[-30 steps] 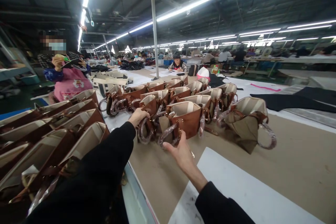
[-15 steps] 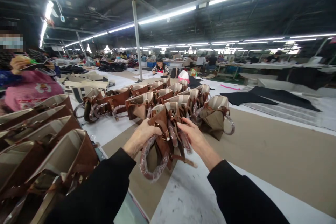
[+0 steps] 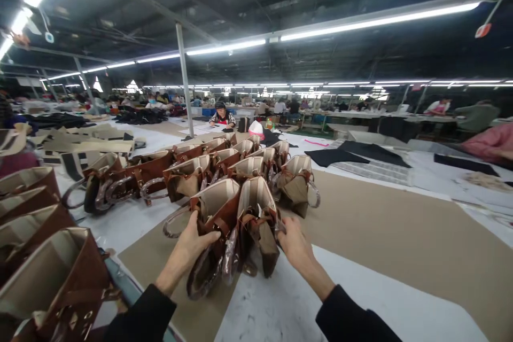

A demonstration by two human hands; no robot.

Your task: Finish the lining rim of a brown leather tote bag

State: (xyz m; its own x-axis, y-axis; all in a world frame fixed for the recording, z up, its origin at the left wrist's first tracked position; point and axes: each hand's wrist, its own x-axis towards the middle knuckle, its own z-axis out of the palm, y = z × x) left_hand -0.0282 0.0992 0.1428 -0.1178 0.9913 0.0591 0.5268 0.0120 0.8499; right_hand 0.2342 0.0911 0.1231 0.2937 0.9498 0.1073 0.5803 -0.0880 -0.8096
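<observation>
Two brown handbags with pale lining stand side by side in front of me, their tops open. My left hand grips the side of the left handbag, its thumb across the brown panel. A plastic-wrapped handle hangs below that thumb. My right hand has its fingers closed at the right edge of the right handbag, whose olive-brown side panel faces me. The fingertips there are partly hidden. Behind these two are several similar handbags in rows, with another handbag off to the right.
More handbags are lined up at the lower left. Brown sheet material and white paper cover the table. Dark fabric pieces lie farther right. A person works across the table, near a metal post.
My view has swung right. The two handbags between my hands now stand more upright, with their open tops showing. A person in a pink apron at the left has mostly left the view.
</observation>
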